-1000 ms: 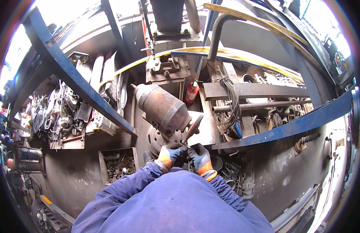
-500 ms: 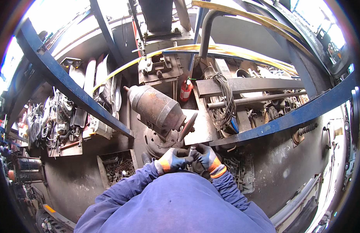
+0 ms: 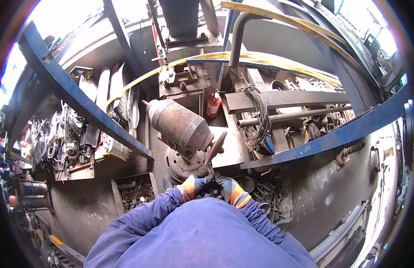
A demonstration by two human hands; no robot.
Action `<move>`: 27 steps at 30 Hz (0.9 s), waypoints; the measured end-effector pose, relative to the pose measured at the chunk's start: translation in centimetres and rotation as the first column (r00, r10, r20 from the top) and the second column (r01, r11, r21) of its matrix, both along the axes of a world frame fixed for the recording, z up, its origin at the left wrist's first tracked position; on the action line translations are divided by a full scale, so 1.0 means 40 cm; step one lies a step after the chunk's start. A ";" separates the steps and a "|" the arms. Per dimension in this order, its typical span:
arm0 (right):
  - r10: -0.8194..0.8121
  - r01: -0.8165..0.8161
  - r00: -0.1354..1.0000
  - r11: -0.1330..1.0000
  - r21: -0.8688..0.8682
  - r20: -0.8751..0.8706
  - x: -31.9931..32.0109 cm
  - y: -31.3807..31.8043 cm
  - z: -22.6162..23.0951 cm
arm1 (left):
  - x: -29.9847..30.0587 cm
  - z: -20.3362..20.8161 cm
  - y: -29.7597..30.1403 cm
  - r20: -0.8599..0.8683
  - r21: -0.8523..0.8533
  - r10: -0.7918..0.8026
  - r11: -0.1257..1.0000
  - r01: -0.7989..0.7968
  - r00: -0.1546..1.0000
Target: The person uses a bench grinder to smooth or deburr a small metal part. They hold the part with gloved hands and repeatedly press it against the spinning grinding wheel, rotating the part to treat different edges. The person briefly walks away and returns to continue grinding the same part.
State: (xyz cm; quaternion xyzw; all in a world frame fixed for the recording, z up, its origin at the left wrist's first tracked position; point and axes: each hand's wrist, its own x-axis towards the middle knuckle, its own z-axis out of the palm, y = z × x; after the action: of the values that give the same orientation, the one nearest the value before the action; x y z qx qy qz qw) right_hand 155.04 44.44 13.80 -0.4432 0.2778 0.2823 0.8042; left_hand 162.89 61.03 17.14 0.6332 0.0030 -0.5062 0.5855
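Observation:
Both my hands wear grey gloves with orange at the cuffs and are drawn together just in front of my body. My left hand (image 3: 198, 184) has its fingers closed around a small metal piece (image 3: 210, 170), whose narrow end pokes up past the fingertips. Close against it, my right hand (image 3: 229, 188) is curled too; what lies in its fingers is hidden. Just beyond the hands stands a rusty, barrel-shaped grinder motor (image 3: 178, 123) on a round base (image 3: 173, 166). Its wheel (image 3: 216, 147), seen nearly edge-on, is the part nearest my fingertips.
Blue steel beams (image 3: 88, 100) slant past on both sides. A box of scrap metal (image 3: 134, 191) sits left of my arms, with loose parts (image 3: 268, 192) on the right. Behind stand a red fire extinguisher (image 3: 213, 103), a coil of wire (image 3: 256, 114) and a yellow hose (image 3: 144, 76).
My right hand has shifted left and slightly down, closer to the left hand. The metal piece now shows only as a narrow tip, further left. The grinder and surroundings are unchanged.

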 end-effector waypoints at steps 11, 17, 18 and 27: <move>-0.252 0.243 0.953 0.967 -0.077 -0.165 0.054 0.056 0.120 | -0.005 -0.005 -0.023 -0.203 -0.051 0.373 0.919 -0.391 0.905; -0.233 0.229 0.933 0.972 -0.046 -0.274 0.068 0.053 0.100 | 0.022 -0.083 -0.018 -0.273 -0.104 0.410 0.887 -0.450 0.871; -0.228 0.229 0.931 0.973 -0.030 -0.284 0.073 0.052 0.102 | 0.019 -0.075 -0.022 -0.248 -0.101 0.418 0.886 -0.453 0.874; -0.160 0.209 0.954 0.961 0.180 -0.252 0.043 0.014 0.042 | 0.006 0.038 -0.041 -0.120 -0.093 0.390 0.911 -0.401 0.913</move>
State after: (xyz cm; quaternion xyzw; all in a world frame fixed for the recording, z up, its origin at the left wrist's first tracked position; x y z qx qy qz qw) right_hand 156.78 45.02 15.48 -0.2933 0.3808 0.2830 0.8300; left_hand 163.13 59.39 18.67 0.5587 0.1306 -0.4069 0.7108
